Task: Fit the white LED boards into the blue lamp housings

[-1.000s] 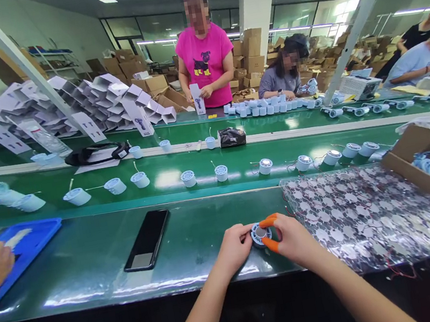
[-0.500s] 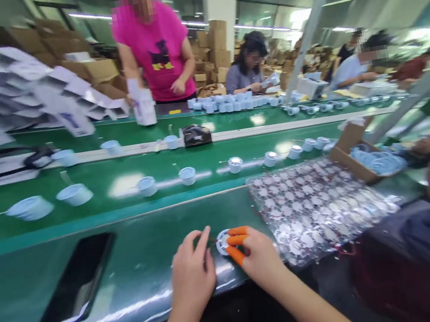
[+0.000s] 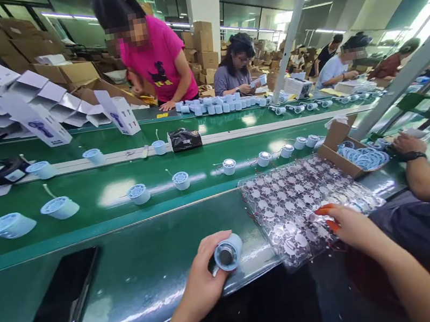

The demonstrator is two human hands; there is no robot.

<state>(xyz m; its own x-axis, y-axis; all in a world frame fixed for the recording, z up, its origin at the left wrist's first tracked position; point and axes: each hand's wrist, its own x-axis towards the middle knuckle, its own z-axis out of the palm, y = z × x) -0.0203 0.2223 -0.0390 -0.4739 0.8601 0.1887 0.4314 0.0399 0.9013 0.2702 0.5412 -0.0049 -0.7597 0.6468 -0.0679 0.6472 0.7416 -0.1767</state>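
Note:
My left hand (image 3: 207, 279) is closed around a light blue plastic cylinder housing (image 3: 234, 245), tilted so that its round end with a dark centre faces me. Thumb and fingers grip it from the left, just above the green bench. To the right, my right hand (image 3: 350, 226) wears orange finger cots and reaches over a clear plastic tray (image 3: 263, 224) of round whitish discs with thin wires. Its fingertips are at the discs, with thumb and forefinger apart. Whether they touch a disc is hard to make out.
A black phone (image 3: 60, 302) lies on the bench at left. Similar blue housings (image 3: 138, 194) stand along the green conveyor (image 3: 97, 217). Beyond the tray is a cardboard box (image 3: 337, 147) of light blue rings. A co-worker's arm (image 3: 424, 171) is at right; other people work across the line.
My right hand has left the blue housing and moved right to the disc tray. My left hand now grips the housing. Across the line, the person in pink has bent down and set a white box down.

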